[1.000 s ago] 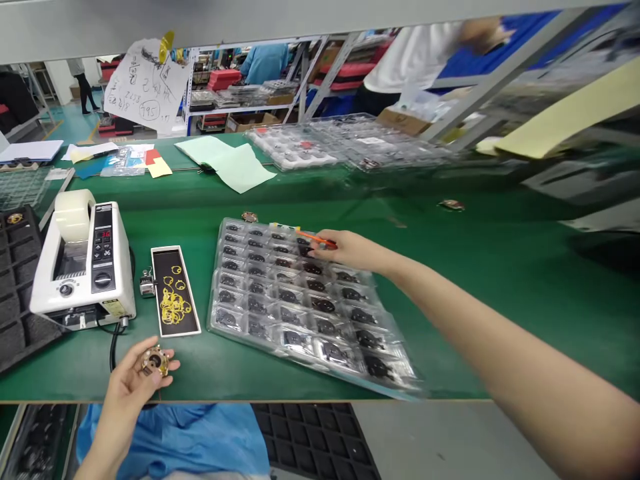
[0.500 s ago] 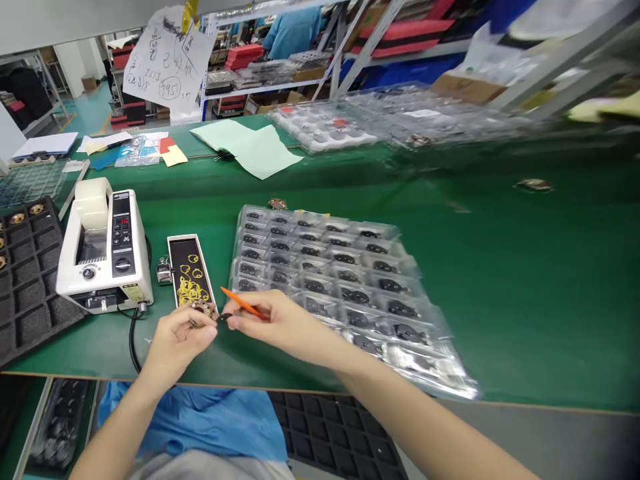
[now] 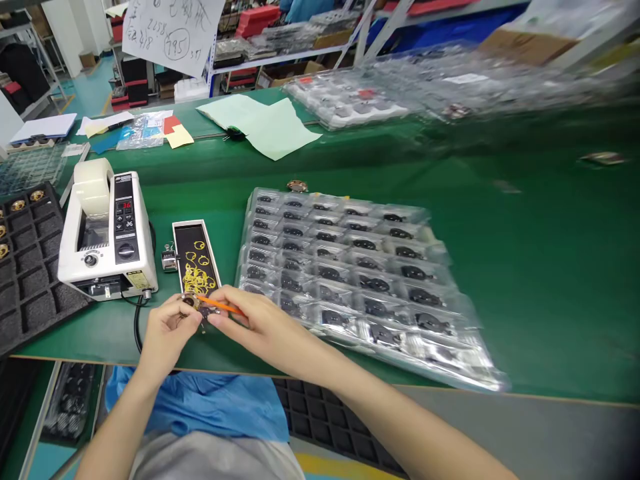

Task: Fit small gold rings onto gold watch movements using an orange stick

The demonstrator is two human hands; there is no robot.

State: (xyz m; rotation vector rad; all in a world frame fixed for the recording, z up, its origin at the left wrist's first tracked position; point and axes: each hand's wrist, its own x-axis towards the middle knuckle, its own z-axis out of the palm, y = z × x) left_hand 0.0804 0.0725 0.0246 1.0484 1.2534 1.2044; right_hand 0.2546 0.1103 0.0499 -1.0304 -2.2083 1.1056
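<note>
My left hand [image 3: 167,337] pinches a small round metal part [image 3: 191,301], which looks like a watch case or movement. In my right hand [image 3: 257,323] is a slim orange pointed stick [image 3: 223,305], its tip reaching the metal part. Something small and dark shows by the right fingertips, too small to make out. Just beyond both hands lies a narrow white box [image 3: 212,248] with a black inside, holding several thin yellow rings [image 3: 197,277]. To the right, a clear plastic tray [image 3: 320,313] carries rows of dark round parts.
A white tape dispenser [image 3: 107,233] stands at the left, beside a metal tally counter [image 3: 169,259]. A black foam tray [image 3: 35,280] with gold parts lies at the far left. Green paper [image 3: 280,130] and more plastic trays [image 3: 350,103] are along the back.
The orange stick has swung down and its tip now meets the metal part. My right hand has come closer to my left. The camera view has tilted down and shifted left.
</note>
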